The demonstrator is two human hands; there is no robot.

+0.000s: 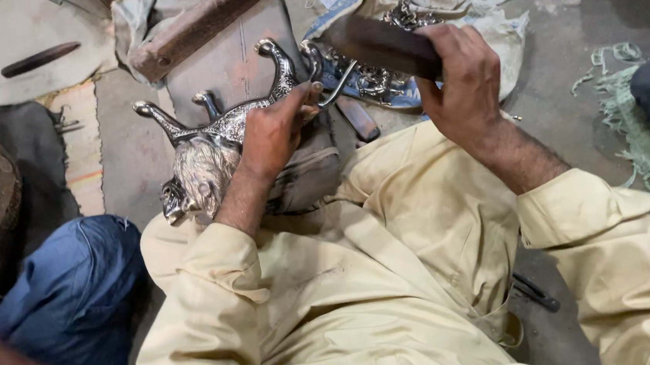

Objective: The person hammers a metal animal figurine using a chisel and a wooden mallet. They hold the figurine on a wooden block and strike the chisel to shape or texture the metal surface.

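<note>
The left hand [275, 132] was closed around the body of a silver metal lion figure [206, 149], which lay upside down with its 4 legs up on a grey block [242, 58]. The right hand [464, 79] gripped a dark wooden tool [380, 43] tightly above it.

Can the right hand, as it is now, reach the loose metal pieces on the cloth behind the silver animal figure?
Probably yes. The right hand is raised just beside the metal pieces on the cloth, and nothing lies between them. However, it grips a dark wooden tool, so its fingers are not free.
</note>
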